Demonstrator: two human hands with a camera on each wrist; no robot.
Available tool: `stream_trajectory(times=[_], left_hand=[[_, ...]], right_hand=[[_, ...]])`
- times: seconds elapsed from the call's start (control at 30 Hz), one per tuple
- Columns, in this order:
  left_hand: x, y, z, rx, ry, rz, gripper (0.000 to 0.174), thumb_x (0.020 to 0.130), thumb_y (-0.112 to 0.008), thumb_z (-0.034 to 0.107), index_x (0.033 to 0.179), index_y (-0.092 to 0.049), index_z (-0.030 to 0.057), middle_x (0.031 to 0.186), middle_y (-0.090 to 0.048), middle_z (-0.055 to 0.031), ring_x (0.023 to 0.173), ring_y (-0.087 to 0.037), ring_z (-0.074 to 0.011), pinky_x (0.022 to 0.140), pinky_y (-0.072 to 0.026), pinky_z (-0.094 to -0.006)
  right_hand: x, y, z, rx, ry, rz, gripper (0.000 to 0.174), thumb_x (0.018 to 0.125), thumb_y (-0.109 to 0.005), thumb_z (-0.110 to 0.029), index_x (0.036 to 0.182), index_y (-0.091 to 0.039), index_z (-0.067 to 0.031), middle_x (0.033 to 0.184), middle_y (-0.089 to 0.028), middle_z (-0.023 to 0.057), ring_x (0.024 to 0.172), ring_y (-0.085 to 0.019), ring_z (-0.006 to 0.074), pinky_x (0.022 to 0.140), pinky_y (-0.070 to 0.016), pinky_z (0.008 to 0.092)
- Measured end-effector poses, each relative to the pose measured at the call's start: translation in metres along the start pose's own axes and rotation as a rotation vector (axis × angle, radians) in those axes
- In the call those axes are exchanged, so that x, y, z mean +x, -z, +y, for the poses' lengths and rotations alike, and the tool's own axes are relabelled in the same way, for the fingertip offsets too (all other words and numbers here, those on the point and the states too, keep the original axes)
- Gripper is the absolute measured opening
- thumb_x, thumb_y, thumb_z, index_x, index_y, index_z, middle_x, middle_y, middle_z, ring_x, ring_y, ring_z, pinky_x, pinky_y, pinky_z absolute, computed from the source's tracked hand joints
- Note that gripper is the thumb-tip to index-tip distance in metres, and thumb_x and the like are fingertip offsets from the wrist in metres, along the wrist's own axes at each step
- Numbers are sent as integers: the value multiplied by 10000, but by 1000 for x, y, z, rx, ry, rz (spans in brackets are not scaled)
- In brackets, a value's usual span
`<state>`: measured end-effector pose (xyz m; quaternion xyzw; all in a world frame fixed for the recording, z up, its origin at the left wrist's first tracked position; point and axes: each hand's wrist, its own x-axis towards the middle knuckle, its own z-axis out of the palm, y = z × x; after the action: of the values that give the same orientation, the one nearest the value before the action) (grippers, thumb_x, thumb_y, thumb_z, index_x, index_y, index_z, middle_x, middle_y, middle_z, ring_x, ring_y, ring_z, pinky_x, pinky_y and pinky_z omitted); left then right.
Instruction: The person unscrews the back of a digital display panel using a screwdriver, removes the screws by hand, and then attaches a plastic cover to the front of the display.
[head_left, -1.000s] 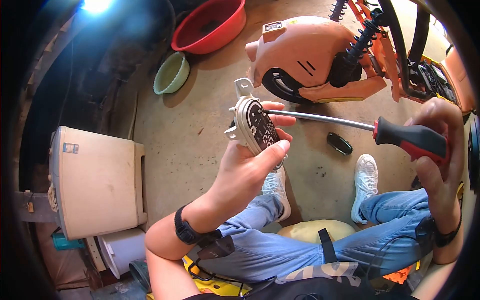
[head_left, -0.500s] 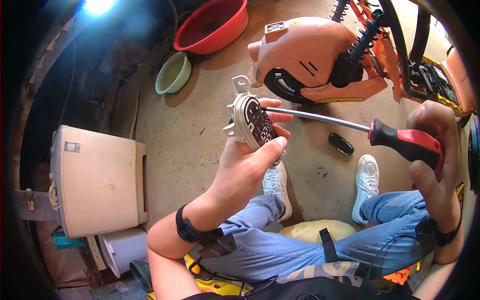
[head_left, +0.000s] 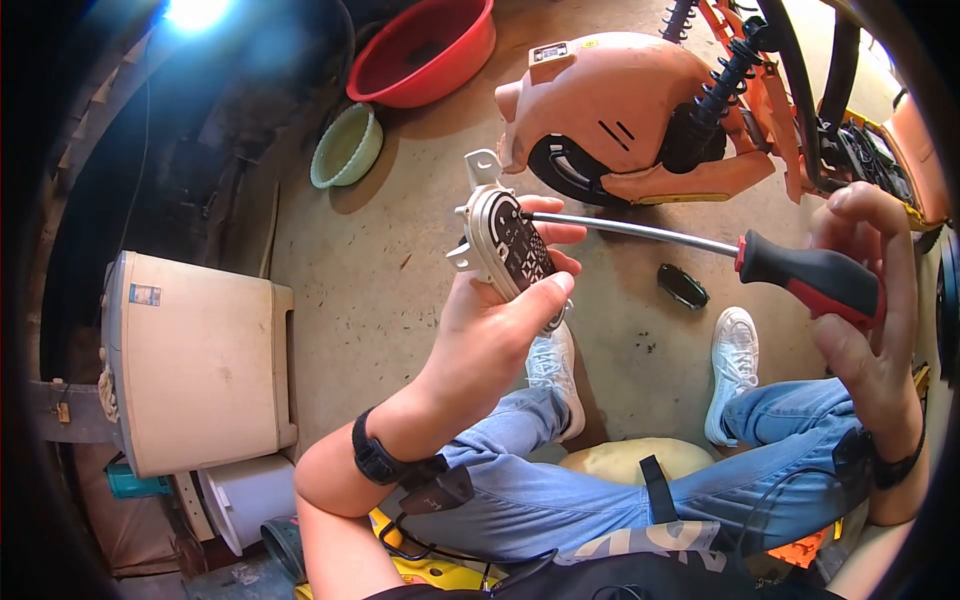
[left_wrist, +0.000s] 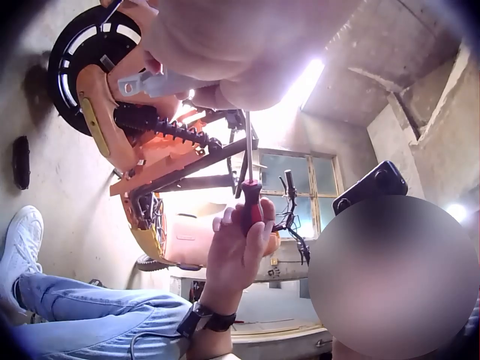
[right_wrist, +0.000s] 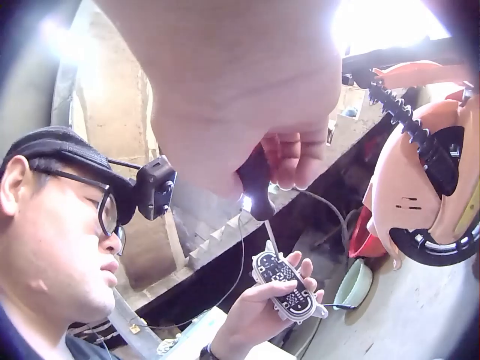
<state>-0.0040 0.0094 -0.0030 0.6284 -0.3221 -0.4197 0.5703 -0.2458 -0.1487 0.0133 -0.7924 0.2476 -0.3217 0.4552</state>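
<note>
In the head view, my left hand (head_left: 500,315) grips an oval instrument panel (head_left: 520,245) with a pale casing, mounting ears and a black-and-white patterned face. The thumb lies across its lower end, with fingers behind it. My right hand (head_left: 880,270) holds a screwdriver (head_left: 810,275) by its black and red handle, thumb below and fingers above. Its steel shaft runs left, with the tip at a spot near the panel's upper right edge. The right wrist view shows the patterned face (right_wrist: 283,283) from the front, the shaft meeting its upper end.
An orange scooter (head_left: 610,110) with exposed springs stands ahead. A small black part (head_left: 682,287) lies on the floor near the white shoes (head_left: 735,360). A red basin (head_left: 425,60), a green bowl (head_left: 346,147) and a cream-coloured box (head_left: 200,365) are to the left.
The screwdriver handle has turned about its length: its red side faced down, then up, and now down again. The panel shifted slightly left at first, then stayed put.
</note>
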Motion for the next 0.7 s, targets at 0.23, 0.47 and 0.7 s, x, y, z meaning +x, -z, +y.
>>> stream_trajectory(times=[0.23,0.47,0.7], left_hand=[[-1,-1,0,66,-4,-59,528,887,-623,21,1377,-429,57,1244,-592,-96,1088,-571,-143,947,-452,-314],[1,0,0,41,25,-32,536,890,-627,29,1385,-423,62,1244,-593,-90,1083,-574,-144,951,-451,-315],[-1,0,0,66,21,-71,532,889,-628,32,1381,-429,62,1249,-591,-92,1080,-570,-141,951,-449,-312]], right_hand=[[-5,21,6,-138,-63,-40,832,868,-451,-777,1302,-424,-68,910,-534,56,649,-558,70,560,-423,185],[-2,12,0,-13,29,-132,616,895,-623,-485,1286,-428,-51,1114,-483,112,1036,-517,169,907,-426,329],[-4,22,-4,-64,-45,-85,681,927,-518,-646,1205,-485,-26,1032,-540,68,749,-555,98,630,-434,227]])
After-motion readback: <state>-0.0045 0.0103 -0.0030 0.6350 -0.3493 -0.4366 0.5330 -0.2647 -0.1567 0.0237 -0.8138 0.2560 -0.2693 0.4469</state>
